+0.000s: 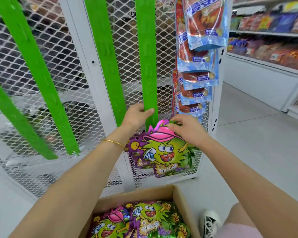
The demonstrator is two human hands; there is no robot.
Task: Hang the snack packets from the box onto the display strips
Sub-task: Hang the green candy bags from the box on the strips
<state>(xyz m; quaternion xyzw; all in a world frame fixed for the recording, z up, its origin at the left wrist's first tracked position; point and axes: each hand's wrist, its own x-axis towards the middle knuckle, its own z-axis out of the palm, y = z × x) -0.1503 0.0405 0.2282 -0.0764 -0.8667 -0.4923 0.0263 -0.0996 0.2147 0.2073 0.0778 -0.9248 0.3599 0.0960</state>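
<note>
Both hands busy — left hand point(137, 115) grips green strip point(147, 66), right hand point(184, 127) pinches snack packet point(163, 150) top.

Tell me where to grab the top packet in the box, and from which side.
Pinch the top packet by its upper edge, above the cartoon face, coming straight down. It lies flat, face up in the cardboard box, overlapping its neighbours, walls close, so a sideways approach looks blocked. The left hand grips the green strip and the right hand pinches the hanging packet.
</note>
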